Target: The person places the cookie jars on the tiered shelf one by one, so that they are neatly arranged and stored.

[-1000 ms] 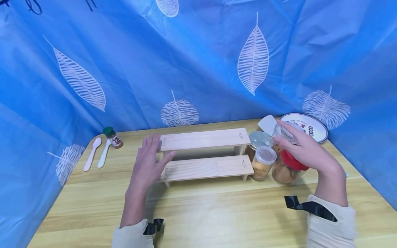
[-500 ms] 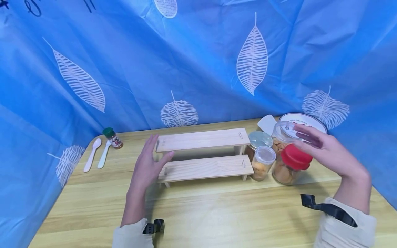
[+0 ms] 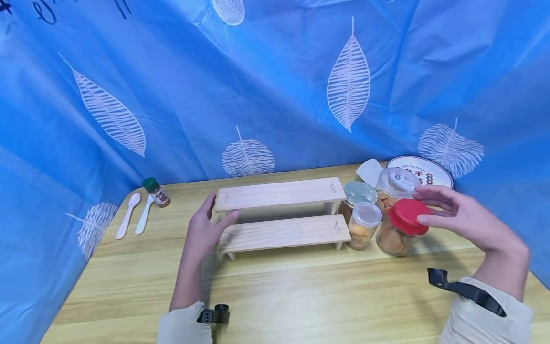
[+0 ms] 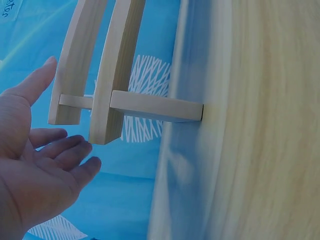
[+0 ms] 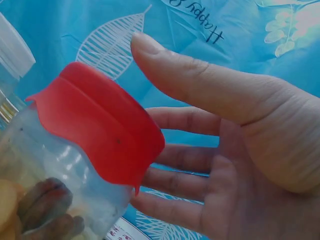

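Red-lidded jar [image 3: 401,227] stood upright on the table [image 3: 301,291], at abt 3 o'c from the wooden rack [image 3: 281,193]. R hand [image 3: 466,217] was at its 3 o'c, thumb & fingers well parted and bent only slightly, no hold seen; R wrist view had the thumb clear of the lid, fingers partly hidden behind it, so couldn't tell if fingertips touched. Jar's base was cut off there; contents = dark brown wrinkled pcs + pale yellowish ones, a bit blurred. L hand [image 3: 204,234] was at rack's 9 o'c end, spread wide, holding nothing; contact w/ the wood unclear. Rack's far end was cut off in L wrist view. Round the red-lidded jar: small jar [image 3: 363,229] at 9 o'c w/ orange-yellow pcs; grey-lidded jar [image 3: 359,193] at 10 o'c, mostly hidden, brownish contents hard to ID; clear-lidded jar [image 3: 393,188] at 12 o'c, lower part hidden, tan-brown pcs inside. Behind, at abt 1 o'c, plate [image 3: 442,179] was part-covered by that jar. Green-capped bottle [image 3: 158,193] lay at rack's 9–10 o'c, reddish-brown contents, label too small to read.
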Demonstrator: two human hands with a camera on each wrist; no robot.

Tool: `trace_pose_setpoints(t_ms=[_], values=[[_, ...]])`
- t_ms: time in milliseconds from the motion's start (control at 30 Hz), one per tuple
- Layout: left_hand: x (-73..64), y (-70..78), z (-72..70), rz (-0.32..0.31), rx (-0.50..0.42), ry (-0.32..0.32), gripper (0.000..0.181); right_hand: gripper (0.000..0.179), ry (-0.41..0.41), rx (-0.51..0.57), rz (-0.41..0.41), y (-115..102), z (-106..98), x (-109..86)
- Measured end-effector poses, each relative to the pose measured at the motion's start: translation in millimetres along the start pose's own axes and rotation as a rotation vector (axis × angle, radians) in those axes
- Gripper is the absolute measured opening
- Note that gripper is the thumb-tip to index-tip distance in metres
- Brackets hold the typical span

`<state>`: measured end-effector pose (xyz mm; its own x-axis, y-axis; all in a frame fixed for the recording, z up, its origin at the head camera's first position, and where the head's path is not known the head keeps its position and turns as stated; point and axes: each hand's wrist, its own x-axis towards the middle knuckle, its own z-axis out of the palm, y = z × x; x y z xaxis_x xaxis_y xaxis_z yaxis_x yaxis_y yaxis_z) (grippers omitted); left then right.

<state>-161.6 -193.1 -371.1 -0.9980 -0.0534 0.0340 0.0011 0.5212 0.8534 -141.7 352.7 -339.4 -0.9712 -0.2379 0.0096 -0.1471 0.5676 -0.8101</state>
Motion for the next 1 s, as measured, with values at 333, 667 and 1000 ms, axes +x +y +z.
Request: trace_pose_setpoints(t_ms=[333, 667, 1000], values=[[2.9, -3.5, 2.8, 0.018, -0.126, 0.047, 0.092, 0.069, -0.087, 0.061, 0.045, 7.7, 3.9, 1.5], [0.1, -1.3, 3.0, 0.012, -0.194, 0.099, 0.08, 0.073, -0.095, 0.077, 0.007, 8.8, 5.9, 3.1], [-0.4, -0.9, 3.6, 0.02, -0.21, 0.094, 0.078, 0.068, -0.059, 0.015, -0.042, 4.8, 7.3, 3.3]])
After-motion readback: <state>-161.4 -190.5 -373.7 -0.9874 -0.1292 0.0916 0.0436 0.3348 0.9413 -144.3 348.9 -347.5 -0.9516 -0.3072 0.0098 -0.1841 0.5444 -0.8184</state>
